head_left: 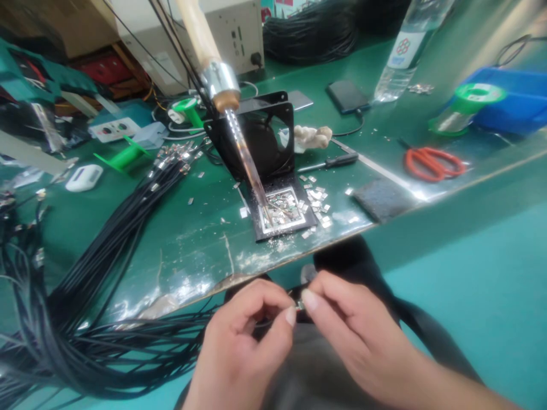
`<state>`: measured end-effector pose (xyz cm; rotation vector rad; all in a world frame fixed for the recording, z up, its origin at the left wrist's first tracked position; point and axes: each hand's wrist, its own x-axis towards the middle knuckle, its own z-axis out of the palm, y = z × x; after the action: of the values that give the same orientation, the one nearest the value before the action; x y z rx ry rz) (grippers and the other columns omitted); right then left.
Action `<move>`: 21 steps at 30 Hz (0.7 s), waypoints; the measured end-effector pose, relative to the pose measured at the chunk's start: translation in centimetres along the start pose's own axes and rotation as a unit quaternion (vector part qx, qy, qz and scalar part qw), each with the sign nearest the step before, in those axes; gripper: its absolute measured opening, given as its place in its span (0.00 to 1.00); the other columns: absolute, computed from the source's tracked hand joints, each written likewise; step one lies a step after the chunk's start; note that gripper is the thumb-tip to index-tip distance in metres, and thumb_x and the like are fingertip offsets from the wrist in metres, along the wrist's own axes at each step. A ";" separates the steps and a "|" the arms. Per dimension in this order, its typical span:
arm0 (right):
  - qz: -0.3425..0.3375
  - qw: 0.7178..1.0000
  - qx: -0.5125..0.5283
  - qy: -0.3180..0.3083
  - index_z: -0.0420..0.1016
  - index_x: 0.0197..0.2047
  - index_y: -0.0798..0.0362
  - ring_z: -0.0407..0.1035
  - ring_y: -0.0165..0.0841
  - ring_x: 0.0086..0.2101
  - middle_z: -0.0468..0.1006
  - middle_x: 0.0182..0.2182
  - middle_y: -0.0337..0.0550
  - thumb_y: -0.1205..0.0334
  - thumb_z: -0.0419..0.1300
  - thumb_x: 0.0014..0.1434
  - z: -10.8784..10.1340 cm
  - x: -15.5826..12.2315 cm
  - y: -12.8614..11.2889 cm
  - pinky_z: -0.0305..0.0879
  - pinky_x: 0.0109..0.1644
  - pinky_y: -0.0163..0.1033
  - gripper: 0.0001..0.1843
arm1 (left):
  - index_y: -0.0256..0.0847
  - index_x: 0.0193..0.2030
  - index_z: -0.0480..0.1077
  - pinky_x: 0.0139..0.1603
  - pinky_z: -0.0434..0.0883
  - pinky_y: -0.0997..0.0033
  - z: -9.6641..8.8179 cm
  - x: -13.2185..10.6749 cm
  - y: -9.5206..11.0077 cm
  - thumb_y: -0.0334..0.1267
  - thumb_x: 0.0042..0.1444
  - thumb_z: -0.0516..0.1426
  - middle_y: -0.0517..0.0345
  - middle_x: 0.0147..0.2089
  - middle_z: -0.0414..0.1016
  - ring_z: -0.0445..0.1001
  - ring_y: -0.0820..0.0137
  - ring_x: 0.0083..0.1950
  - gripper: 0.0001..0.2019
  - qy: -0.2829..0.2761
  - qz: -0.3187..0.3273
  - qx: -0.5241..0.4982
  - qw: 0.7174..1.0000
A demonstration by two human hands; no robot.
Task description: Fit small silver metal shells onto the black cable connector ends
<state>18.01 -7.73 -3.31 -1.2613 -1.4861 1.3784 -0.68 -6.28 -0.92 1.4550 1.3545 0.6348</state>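
Observation:
Below the bench's front edge, my left hand (252, 341) and my right hand (354, 319) meet over my lap, thumbs and forefingers pinched. A tiny metal connector piece (301, 306) shows between the fingertips, with my right thumb and forefinger closed on it. My left fingers pinch the end of a thin cable at its left side; most of that cable is hidden by the hand. Many black cables (141, 356) hang to the left of my left hand. Above the hands, a soldering iron (245, 151) points down at a framed tray (280, 229) of small metal pieces.
A black fan frame (256, 142) stands behind the tray, with loose metal pieces (318, 199) beside it. To the right are a screwdriver (342, 161), orange-handled scissors (433, 165), a solder spool (453, 117), a blue bin (517, 99) and a water bottle (399, 62). Cables with metal ends (171, 159) lie left.

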 end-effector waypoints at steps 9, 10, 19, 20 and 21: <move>-0.005 1.000 0.011 -0.004 0.62 0.32 0.50 0.58 0.27 0.27 0.65 0.26 0.32 0.55 0.50 0.78 0.1 0.0 0.0 0.58 0.31 0.33 0.20 | 0.42 0.35 0.77 0.38 0.70 0.77 -0.4 0.0 -0.9 0.38 0.65 0.63 0.62 0.33 0.75 0.71 0.73 0.35 0.06 -0.044 -0.079 -0.124 0.988; -0.004 1.000 0.007 -0.002 0.61 0.32 0.50 0.58 0.27 0.27 0.64 0.26 0.32 0.55 0.50 0.78 0.1 0.0 0.0 0.57 0.31 0.33 0.20 | 0.42 0.35 0.76 0.39 0.69 0.77 -0.3 0.0 -0.9 0.38 0.65 0.63 0.62 0.33 0.74 0.71 0.73 0.35 0.06 -0.047 -0.083 -0.141 0.985; -0.001 1.000 0.021 0.008 0.61 0.31 0.49 0.56 0.28 0.27 0.62 0.26 0.32 0.56 0.50 0.77 0.5 0.0 0.1 0.57 0.30 0.33 0.20 | 0.42 0.32 0.71 0.47 0.67 0.75 -0.3 0.0 -0.9 0.38 0.66 0.63 0.62 0.39 0.72 0.70 0.72 0.44 0.10 -0.056 -0.095 -0.227 0.968; 0.000 1.000 0.029 0.008 0.61 0.31 0.49 0.56 0.28 0.27 0.62 0.26 0.32 0.56 0.51 0.77 0.6 0.0 0.2 0.57 0.30 0.33 0.20 | 0.42 0.33 0.71 0.48 0.67 0.74 -0.3 -0.1 -1.0 0.38 0.66 0.63 0.62 0.40 0.72 0.70 0.71 0.44 0.10 -0.056 -0.096 -0.234 0.966; 0.002 0.999 0.037 0.011 0.61 0.31 0.49 0.56 0.28 0.27 0.62 0.26 0.32 0.55 0.51 0.77 0.7 0.0 0.2 0.57 0.31 0.33 0.20 | 0.42 0.33 0.71 0.48 0.67 0.74 -0.3 -0.1 -1.0 0.38 0.66 0.63 0.62 0.41 0.72 0.69 0.71 0.45 0.10 -0.056 -0.097 -0.241 0.964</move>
<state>17.40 -7.93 -3.58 -1.2306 -1.4062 1.4056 -1.36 -6.41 -1.69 0.9403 1.1357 0.6844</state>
